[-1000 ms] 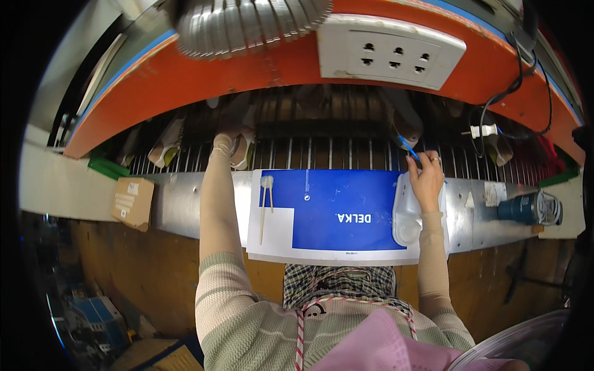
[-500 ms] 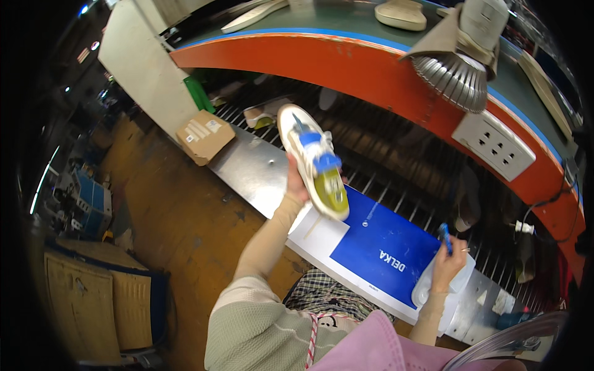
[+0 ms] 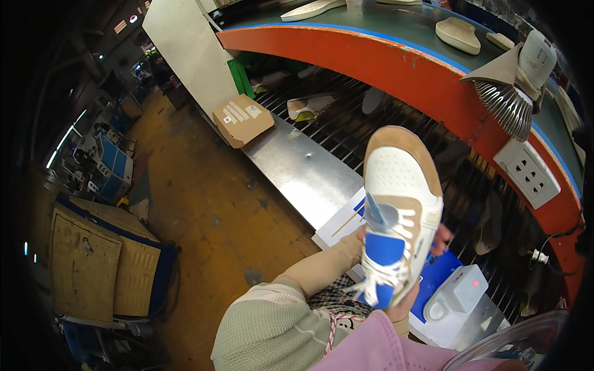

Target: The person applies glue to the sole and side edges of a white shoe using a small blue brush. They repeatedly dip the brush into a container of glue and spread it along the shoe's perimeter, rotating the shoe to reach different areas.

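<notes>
A white sneaker with tan suede toe trim, white laces and a blue tongue is held up close, toe away from me. A grey-blue pointed piece stands out at its lacing. My left hand is closed on the sneaker's left side, its fingers mostly hidden behind it. My right hand is behind the sneaker's lower right side, partly covered. Curled fingertips show past the sneaker's right edge, with a bit of a blue pen beside them.
A white device with a red light and a round cup stands on the metal ledge beside a blue sheet. A cardboard box lies farther left. A metal lamp and a socket strip are at the orange-edged bench.
My left hand has brought the sneaker closer and to the right. My right hand has moved left from beside the white device to behind the sneaker. The view has shifted left.
</notes>
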The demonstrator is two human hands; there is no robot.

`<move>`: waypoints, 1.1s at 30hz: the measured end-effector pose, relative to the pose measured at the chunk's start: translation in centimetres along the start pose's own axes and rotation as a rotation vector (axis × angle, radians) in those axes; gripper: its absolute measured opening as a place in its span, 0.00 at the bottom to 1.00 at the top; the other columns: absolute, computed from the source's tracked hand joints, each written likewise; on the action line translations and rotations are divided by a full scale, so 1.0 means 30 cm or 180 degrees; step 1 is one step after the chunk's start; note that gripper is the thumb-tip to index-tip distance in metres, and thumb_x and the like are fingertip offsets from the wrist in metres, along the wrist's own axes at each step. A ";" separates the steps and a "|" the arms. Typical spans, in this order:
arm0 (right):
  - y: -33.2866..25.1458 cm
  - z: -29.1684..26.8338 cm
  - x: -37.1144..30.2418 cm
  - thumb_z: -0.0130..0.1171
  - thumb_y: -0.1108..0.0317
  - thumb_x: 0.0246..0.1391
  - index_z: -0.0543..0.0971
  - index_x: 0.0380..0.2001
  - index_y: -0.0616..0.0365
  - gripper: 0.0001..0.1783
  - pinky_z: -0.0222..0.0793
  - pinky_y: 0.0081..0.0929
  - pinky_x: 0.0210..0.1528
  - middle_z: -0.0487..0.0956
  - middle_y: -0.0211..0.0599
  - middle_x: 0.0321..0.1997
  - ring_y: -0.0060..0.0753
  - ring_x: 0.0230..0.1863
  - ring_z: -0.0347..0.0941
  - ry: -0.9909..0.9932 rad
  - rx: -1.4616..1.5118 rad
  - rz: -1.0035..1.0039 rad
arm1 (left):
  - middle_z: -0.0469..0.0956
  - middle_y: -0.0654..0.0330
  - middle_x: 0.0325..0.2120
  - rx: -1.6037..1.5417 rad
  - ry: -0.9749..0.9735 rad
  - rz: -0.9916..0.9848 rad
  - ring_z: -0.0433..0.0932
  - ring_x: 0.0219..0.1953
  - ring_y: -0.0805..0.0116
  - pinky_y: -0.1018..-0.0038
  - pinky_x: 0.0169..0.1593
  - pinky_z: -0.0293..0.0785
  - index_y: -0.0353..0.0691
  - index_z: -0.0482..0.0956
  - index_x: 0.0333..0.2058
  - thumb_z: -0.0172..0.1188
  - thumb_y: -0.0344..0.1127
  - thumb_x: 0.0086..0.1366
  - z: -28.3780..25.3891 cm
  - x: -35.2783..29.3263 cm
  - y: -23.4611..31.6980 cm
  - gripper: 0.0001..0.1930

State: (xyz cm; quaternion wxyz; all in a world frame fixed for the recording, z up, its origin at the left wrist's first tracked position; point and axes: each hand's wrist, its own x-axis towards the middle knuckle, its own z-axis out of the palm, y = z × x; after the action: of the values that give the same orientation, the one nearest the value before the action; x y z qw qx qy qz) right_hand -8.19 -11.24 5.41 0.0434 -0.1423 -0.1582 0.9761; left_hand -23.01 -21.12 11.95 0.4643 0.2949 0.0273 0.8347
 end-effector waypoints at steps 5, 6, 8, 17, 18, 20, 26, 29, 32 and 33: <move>-0.168 -0.029 -0.043 0.42 0.52 0.72 0.74 0.57 0.60 0.25 0.67 0.39 0.66 0.73 0.45 0.64 0.41 0.62 0.72 -0.0035 -0.0275 -0.0883 | 0.68 0.50 0.63 0.1259 0.1260 -0.0443 0.70 0.62 0.60 0.63 0.67 0.67 0.34 0.57 0.67 0.76 0.49 0.50 -0.086 -0.194 -0.003 0.51; -0.194 -0.035 -0.050 0.41 0.51 0.72 0.74 0.55 0.61 0.25 0.67 0.39 0.66 0.73 0.47 0.64 0.41 0.62 0.72 0.0114 -0.0785 -0.1220 | 0.71 0.49 0.60 0.1113 0.1511 -0.0415 0.73 0.60 0.59 0.63 0.66 0.69 0.32 0.61 0.65 0.71 0.48 0.57 -0.103 -0.236 -0.049 0.44; -0.231 -0.044 -0.080 0.40 0.51 0.73 0.75 0.51 0.64 0.26 0.67 0.40 0.66 0.73 0.51 0.63 0.42 0.62 0.72 0.0307 -0.1749 -0.1901 | 0.74 0.47 0.58 0.0820 0.1769 -0.0453 0.77 0.57 0.57 0.62 0.65 0.71 0.31 0.65 0.63 0.66 0.48 0.62 -0.141 -0.312 -0.125 0.37; -0.230 -0.041 -0.224 0.37 0.47 0.74 0.74 0.48 0.66 0.30 0.55 0.10 0.18 0.84 0.56 0.44 0.17 0.23 0.68 0.0298 -0.1122 -0.0612 | 0.78 0.44 0.52 -0.0208 0.1878 -0.0370 0.81 0.52 0.54 0.61 0.59 0.77 0.32 0.69 0.60 0.65 0.46 0.56 -0.226 -0.443 -0.208 0.36; -0.235 -0.034 -0.226 0.37 0.47 0.74 0.74 0.49 0.66 0.29 0.51 0.10 0.16 0.84 0.57 0.42 0.16 0.17 0.63 0.0245 -0.1029 -0.0494 | 0.78 0.44 0.52 -0.0435 0.1601 -0.0454 0.81 0.52 0.53 0.60 0.58 0.78 0.32 0.69 0.60 0.66 0.45 0.54 -0.230 -0.447 -0.191 0.37; -0.265 -0.014 -0.221 0.37 0.48 0.74 0.72 0.51 0.66 0.28 0.46 0.13 0.15 0.84 0.59 0.38 0.15 0.10 0.51 0.0103 -0.1225 -0.0625 | 0.78 0.45 0.52 -0.0272 0.1539 -0.0462 0.81 0.52 0.52 0.59 0.58 0.78 0.32 0.69 0.60 0.67 0.45 0.54 -0.242 -0.423 -0.182 0.37; -0.464 0.002 -0.304 0.56 0.67 0.66 0.79 0.48 0.62 0.13 0.52 0.11 0.24 0.80 0.31 0.37 0.07 0.21 0.54 0.1363 -0.3539 -0.1868 | 0.74 0.49 0.57 -0.0257 0.1043 0.0123 0.75 0.57 0.51 0.52 0.62 0.72 0.37 0.67 0.63 0.66 0.55 0.52 -0.299 -0.318 -0.107 0.43; -0.472 -0.076 -0.369 0.68 0.70 0.55 0.76 0.51 0.63 0.21 0.63 0.17 0.39 0.74 0.27 0.41 0.17 0.40 0.66 0.1712 -0.4475 -0.2029 | 0.71 0.51 0.60 -0.0192 0.0670 0.0523 0.72 0.60 0.50 0.48 0.63 0.68 0.40 0.65 0.64 0.66 0.62 0.51 -0.325 -0.283 -0.019 0.47; -0.476 -0.160 -0.476 0.69 0.69 0.54 0.84 0.38 0.63 0.11 0.68 0.25 0.39 0.77 0.38 0.39 0.31 0.39 0.72 0.1952 -0.5528 -0.2198 | 0.68 0.53 0.63 -0.0250 0.0230 0.0776 0.69 0.63 0.49 0.44 0.65 0.65 0.43 0.64 0.66 0.65 0.68 0.51 -0.339 -0.255 0.039 0.50; -0.469 -0.185 -0.493 0.69 0.68 0.53 0.86 0.35 0.60 0.08 0.70 0.29 0.37 0.76 0.39 0.37 0.34 0.34 0.73 0.2320 -0.5835 -0.2259 | 0.67 0.54 0.64 -0.0091 0.0334 0.0800 0.68 0.64 0.48 0.43 0.66 0.63 0.44 0.64 0.66 0.65 0.70 0.50 -0.338 -0.248 0.047 0.51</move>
State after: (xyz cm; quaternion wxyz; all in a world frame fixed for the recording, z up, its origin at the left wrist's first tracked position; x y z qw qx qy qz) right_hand 8.13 1.78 8.78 0.2479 -0.3516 -0.8472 0.3118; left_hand -26.39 -25.49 0.56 0.3583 0.2453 0.0025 0.9008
